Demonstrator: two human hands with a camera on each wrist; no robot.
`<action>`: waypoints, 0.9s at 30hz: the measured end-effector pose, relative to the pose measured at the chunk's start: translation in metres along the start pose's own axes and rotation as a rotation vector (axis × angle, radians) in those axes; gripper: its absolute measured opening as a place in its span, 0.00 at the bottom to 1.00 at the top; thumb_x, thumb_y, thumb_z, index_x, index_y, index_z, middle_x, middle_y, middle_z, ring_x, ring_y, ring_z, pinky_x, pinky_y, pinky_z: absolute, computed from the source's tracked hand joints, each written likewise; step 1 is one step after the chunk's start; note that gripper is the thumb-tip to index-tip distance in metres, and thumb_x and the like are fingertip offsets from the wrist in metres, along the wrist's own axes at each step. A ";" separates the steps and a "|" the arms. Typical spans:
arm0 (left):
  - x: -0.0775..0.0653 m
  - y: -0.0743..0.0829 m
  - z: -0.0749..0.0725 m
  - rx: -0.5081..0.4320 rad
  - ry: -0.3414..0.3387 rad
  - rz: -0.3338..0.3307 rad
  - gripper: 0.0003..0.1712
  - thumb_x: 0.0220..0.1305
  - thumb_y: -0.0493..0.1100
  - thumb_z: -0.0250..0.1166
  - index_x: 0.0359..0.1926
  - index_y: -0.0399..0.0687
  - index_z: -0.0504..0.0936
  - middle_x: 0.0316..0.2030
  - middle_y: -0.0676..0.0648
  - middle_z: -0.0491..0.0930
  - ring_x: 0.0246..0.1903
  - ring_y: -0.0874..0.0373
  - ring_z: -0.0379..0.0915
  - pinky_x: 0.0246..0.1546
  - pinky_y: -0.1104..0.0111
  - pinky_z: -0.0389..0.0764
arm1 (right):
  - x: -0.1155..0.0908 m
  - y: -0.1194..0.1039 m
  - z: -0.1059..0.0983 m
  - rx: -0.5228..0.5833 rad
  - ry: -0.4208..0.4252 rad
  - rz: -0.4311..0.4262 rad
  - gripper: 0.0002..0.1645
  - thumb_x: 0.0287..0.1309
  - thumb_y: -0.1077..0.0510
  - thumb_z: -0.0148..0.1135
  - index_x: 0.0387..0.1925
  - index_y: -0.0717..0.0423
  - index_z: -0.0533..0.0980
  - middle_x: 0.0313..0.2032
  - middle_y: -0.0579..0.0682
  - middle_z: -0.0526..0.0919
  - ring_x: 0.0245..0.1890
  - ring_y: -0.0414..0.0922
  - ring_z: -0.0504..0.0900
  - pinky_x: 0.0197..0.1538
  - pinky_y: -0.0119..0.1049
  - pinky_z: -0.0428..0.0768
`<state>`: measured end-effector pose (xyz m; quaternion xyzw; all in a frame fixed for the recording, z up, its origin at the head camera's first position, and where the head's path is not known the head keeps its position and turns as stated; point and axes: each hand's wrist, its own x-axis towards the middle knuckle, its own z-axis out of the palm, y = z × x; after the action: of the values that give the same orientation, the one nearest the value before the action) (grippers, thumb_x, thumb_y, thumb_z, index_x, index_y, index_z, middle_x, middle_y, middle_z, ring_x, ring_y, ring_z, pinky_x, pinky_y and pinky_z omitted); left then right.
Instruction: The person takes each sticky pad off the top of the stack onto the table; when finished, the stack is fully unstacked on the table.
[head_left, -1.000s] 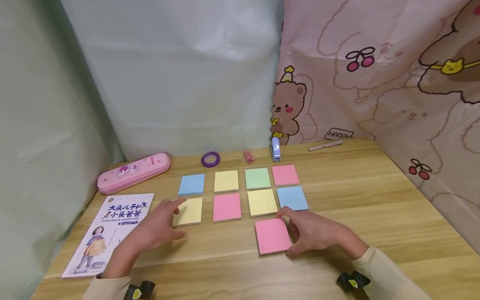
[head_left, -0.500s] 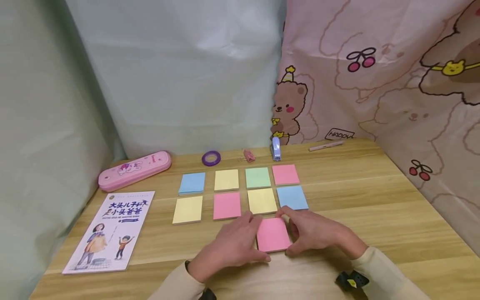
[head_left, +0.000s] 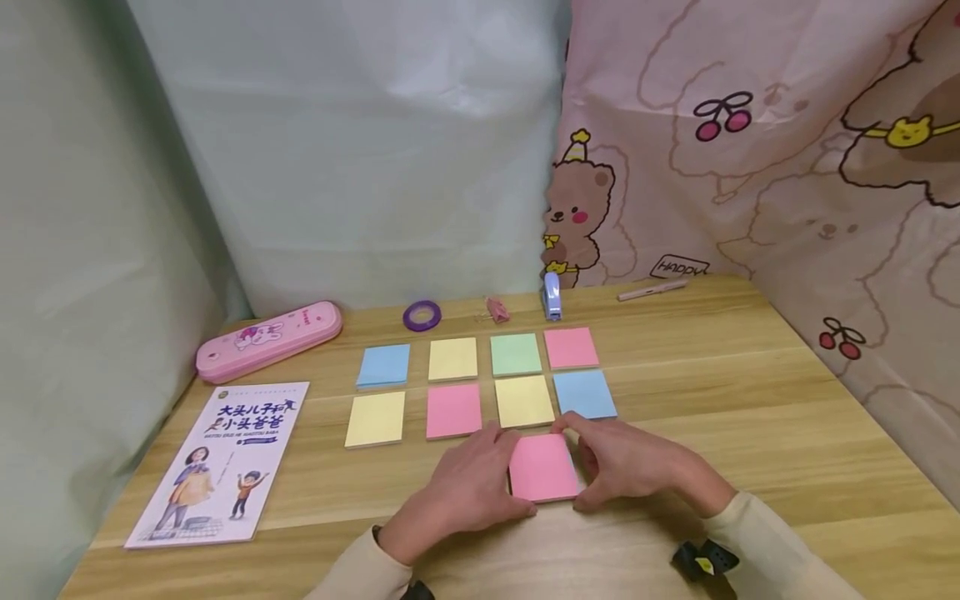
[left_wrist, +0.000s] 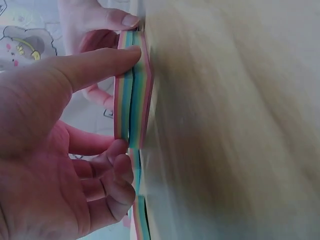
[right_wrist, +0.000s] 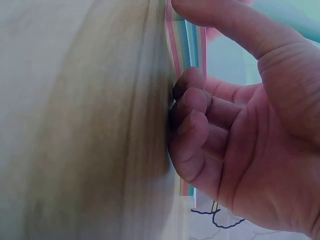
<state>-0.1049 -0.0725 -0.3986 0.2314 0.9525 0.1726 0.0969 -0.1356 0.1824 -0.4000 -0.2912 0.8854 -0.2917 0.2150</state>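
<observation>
A stack of sticky note pads (head_left: 543,468) with a pink top sheet lies on the table near me. In the left wrist view its striped edge (left_wrist: 134,92) shows two layers with a dark line between them. My left hand (head_left: 471,479) holds its left side, thumb at the near edge and fingers toward the far edge. From the right, my right hand (head_left: 626,462) pinches it the same way. In the right wrist view the right hand's other fingers (right_wrist: 187,142) are curled close to the tabletop. Just behind the stack lies a yellow pad (head_left: 524,401).
Several other pads sit in two rows, among them a pink pad (head_left: 453,410) and a blue pad (head_left: 585,394). A booklet (head_left: 217,467) and a pencil case (head_left: 270,340) lie left. Tape (head_left: 422,316), a binder clip (head_left: 497,310), a stapler (head_left: 552,297) and a pen (head_left: 652,290) line the back.
My left hand has moved right, from above the leftmost yellow pad to the pink-topped stack, and now grips its left side. The stack has shifted slightly left. The right hand keeps its hold.
</observation>
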 end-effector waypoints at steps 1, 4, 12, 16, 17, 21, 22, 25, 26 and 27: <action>-0.002 -0.003 -0.001 -0.012 0.007 -0.001 0.48 0.47 0.63 0.83 0.65 0.46 0.78 0.48 0.50 0.75 0.42 0.58 0.73 0.39 0.63 0.80 | 0.000 0.000 0.000 -0.003 0.000 -0.001 0.48 0.45 0.50 0.85 0.66 0.44 0.67 0.24 0.38 0.76 0.25 0.34 0.72 0.30 0.30 0.72; -0.011 -0.013 -0.007 -0.048 0.025 -0.009 0.48 0.47 0.61 0.83 0.66 0.45 0.78 0.49 0.50 0.75 0.41 0.57 0.74 0.38 0.63 0.79 | 0.001 0.001 0.000 -0.004 0.003 -0.005 0.47 0.47 0.50 0.84 0.66 0.45 0.67 0.24 0.38 0.76 0.25 0.34 0.72 0.31 0.30 0.72; -0.048 -0.051 -0.031 -0.044 0.068 -0.101 0.52 0.44 0.57 0.85 0.68 0.42 0.77 0.50 0.49 0.76 0.44 0.56 0.74 0.42 0.58 0.80 | -0.001 -0.001 -0.001 -0.004 0.006 0.010 0.47 0.49 0.50 0.83 0.67 0.46 0.67 0.24 0.39 0.75 0.25 0.35 0.71 0.31 0.31 0.72; -0.063 -0.068 -0.035 -0.024 0.074 -0.155 0.51 0.41 0.58 0.86 0.67 0.46 0.78 0.49 0.52 0.75 0.44 0.57 0.74 0.41 0.58 0.81 | -0.001 -0.001 -0.002 -0.009 0.010 0.009 0.47 0.49 0.50 0.83 0.67 0.46 0.67 0.24 0.39 0.75 0.25 0.35 0.72 0.31 0.31 0.72; -0.065 -0.071 -0.035 -0.021 0.072 -0.160 0.51 0.41 0.59 0.86 0.66 0.46 0.78 0.48 0.53 0.75 0.43 0.58 0.73 0.39 0.58 0.80 | -0.001 -0.001 -0.002 -0.011 0.011 0.009 0.46 0.49 0.50 0.83 0.67 0.46 0.67 0.24 0.39 0.76 0.25 0.35 0.72 0.31 0.31 0.72; -0.069 -0.082 -0.033 -0.022 0.066 -0.162 0.50 0.41 0.60 0.86 0.66 0.48 0.78 0.48 0.53 0.75 0.44 0.58 0.72 0.39 0.58 0.80 | -0.001 -0.001 -0.001 -0.001 0.008 0.006 0.47 0.49 0.51 0.83 0.67 0.46 0.67 0.25 0.39 0.76 0.26 0.35 0.72 0.31 0.31 0.73; -0.070 -0.084 -0.032 -0.023 0.063 -0.162 0.50 0.42 0.60 0.86 0.66 0.48 0.78 0.49 0.53 0.75 0.45 0.57 0.73 0.40 0.57 0.81 | -0.001 -0.001 -0.001 0.004 0.006 0.005 0.47 0.49 0.51 0.83 0.68 0.47 0.67 0.25 0.39 0.76 0.26 0.35 0.72 0.31 0.31 0.73; -0.071 -0.089 -0.031 -0.033 0.050 -0.175 0.51 0.42 0.60 0.86 0.67 0.47 0.78 0.52 0.51 0.76 0.48 0.55 0.75 0.43 0.53 0.82 | 0.000 -0.001 0.000 0.016 0.000 0.002 0.48 0.49 0.51 0.83 0.68 0.47 0.67 0.24 0.39 0.76 0.25 0.35 0.72 0.30 0.31 0.73; -0.071 -0.091 -0.031 -0.036 0.045 -0.179 0.51 0.43 0.60 0.86 0.67 0.47 0.78 0.52 0.50 0.76 0.49 0.54 0.76 0.44 0.52 0.82 | 0.000 -0.001 0.001 0.017 0.000 0.002 0.48 0.49 0.51 0.83 0.68 0.47 0.67 0.24 0.39 0.76 0.25 0.35 0.72 0.30 0.31 0.73; -0.071 -0.092 -0.031 -0.042 0.039 -0.182 0.52 0.43 0.60 0.86 0.68 0.47 0.78 0.53 0.50 0.76 0.49 0.54 0.76 0.44 0.52 0.82 | 0.000 -0.001 0.001 0.018 0.000 0.003 0.48 0.49 0.51 0.83 0.68 0.47 0.67 0.24 0.39 0.76 0.25 0.35 0.72 0.30 0.31 0.73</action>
<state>-0.0879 -0.1916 -0.3971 0.1383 0.9675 0.1874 0.0982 -0.1348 0.1816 -0.4002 -0.2879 0.8832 -0.2993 0.2179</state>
